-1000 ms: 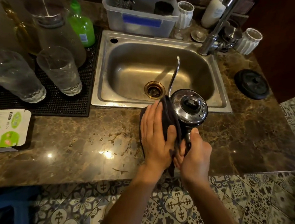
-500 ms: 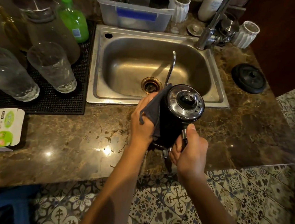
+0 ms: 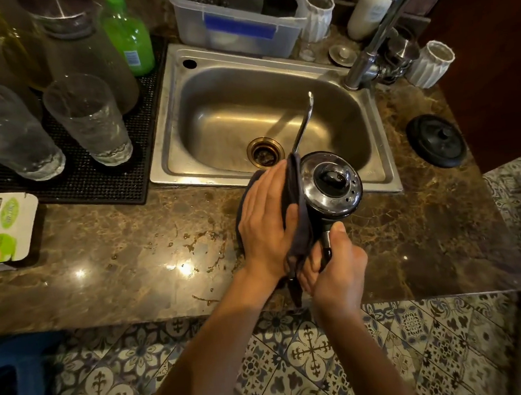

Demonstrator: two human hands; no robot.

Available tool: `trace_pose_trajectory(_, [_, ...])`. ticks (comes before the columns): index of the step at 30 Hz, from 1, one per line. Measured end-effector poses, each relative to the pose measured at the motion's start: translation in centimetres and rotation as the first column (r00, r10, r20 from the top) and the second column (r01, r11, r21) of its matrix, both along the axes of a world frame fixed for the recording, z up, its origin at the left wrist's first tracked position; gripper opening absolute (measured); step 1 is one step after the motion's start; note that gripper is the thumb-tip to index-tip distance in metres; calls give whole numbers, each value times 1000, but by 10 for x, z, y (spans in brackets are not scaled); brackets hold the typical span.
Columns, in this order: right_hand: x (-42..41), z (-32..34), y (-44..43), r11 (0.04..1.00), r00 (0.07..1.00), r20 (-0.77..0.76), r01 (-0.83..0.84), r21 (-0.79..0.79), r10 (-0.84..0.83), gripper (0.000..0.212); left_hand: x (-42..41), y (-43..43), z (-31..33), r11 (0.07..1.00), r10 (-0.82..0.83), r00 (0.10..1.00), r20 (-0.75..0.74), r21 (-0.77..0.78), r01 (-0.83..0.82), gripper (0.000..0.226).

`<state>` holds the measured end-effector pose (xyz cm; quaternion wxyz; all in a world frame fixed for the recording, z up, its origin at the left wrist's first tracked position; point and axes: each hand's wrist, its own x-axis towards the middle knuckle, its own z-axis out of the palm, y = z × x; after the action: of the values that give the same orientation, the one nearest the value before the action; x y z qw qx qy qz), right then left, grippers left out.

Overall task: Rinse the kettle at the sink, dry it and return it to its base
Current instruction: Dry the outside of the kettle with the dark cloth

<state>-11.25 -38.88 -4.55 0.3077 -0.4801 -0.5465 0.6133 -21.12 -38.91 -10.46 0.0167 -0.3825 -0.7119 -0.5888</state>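
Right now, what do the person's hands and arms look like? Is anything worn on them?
Both the left hand and the right hand are bare: no gloves, rings, watch or bracelet show. The forearms are uncovered as far as the picture's lower edge; no sleeve is in view.

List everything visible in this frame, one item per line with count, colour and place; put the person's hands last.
kettle: 1, shiny metal and black, held over the counter's front edge by the sink
cloth: 1, dark grey, pressed to the kettle's side
sink: 1, steel, centre back
tap: 1, chrome, right of sink
kettle base: 1, black, counter far right
glasses: 2, clear, upside down on black mat, left
green bottle: 1, back left
plastic tub: 1, clear, behind sink
white cups: 2, by the tap
packet: 1, white and green, far left
left hand: flat on cloth
right hand: gripping kettle handle
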Motion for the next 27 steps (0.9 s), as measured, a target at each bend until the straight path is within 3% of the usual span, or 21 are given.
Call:
trace_pose_trajectory(2, [-2,0,0,1000,1000,-12,4,-28,-4,59,-20,5,3,989,-146,980,134,-20,150,46])
trace_pose_trajectory(4, [-2,0,-1,999,1000,-26,0,-45,-1,58,-45,12,6,943,-305,876,374,-12,333,35])
trace_pose_trajectory(7, [-2,1,-1,998,999,-32,8,-67,-10,57,-68,26,9,903,-324,747,580,-46,427,11])
trace_pose_trajectory(10, [-3,3,0,997,999,-38,20,-76,-23,59,-73,31,3,944,-208,771,601,-83,319,22])
trace_pose_trajectory(12, [-2,4,0,996,999,-30,25,-80,-28,59,-78,31,-4,975,-48,859,510,-162,150,41])
trace_pose_trajectory(14, [-3,5,-1,996,999,-23,32,-84,-34,61,-82,30,-6,957,131,901,413,-288,-7,43])
trace_pose_trajectory(17, [-4,6,-2,992,998,-9,67,-106,-69,61,-83,21,-3,937,224,894,387,-338,-89,49])
trace_pose_trajectory(20, [-3,5,-2,993,997,31,72,-93,-69,63,-84,8,4,949,207,845,492,-310,-52,63])
trace_pose_trajectory(22, [-2,6,-3,993,995,82,61,-98,-53,62,-87,0,14,964,213,718,662,-262,-44,59])
trace_pose_trajectory(24, [0,8,-5,996,991,125,61,-65,-52,57,-90,-8,26,988,152,434,888,-135,-71,49])
trace_pose_trajectory(27, [3,16,-11,986,975,197,70,149,-99,42,-96,-18,53,991,23,71,997,-14,-134,36])
